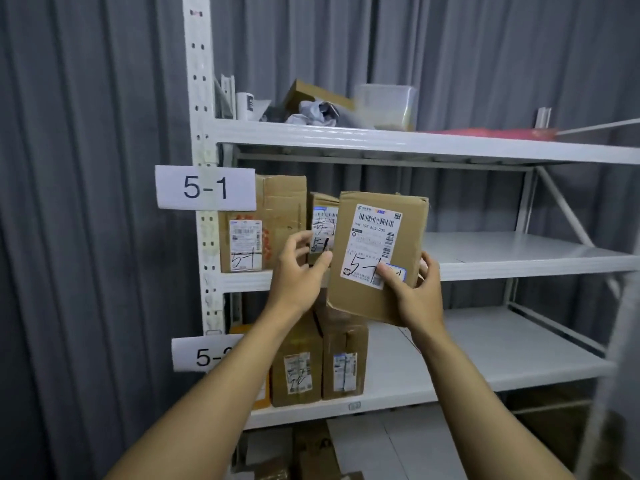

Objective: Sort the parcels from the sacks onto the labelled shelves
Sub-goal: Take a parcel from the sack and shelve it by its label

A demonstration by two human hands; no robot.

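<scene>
- Your right hand (415,292) has the box (375,251) in its grip: the thumb presses on the lower part of the white label and the fingers wrap behind the right edge.
- The box is in the air, tilted slightly, in front of the middle shelf (519,268). It does not rest on the shelf.
- Its label faces you, with "5-1" written on it by hand.
- Your left hand (298,271) is raised just left of the box, and its grip is loose, with curled fingers closed on nothing. The thumb tip is right beside the box's left edge; you cannot tell whether it touches.
- The "5-1" tag (205,187) hangs on the left post at the level of the middle shelf.
- Two parcels stand at the left end of that shelf: a large one (273,202) and a small one (322,216), both marked "5-1".
- On the shelf below, two more parcels (298,368) stand side by side, beside a second tag (204,355) that your left arm partly hides.
</scene>
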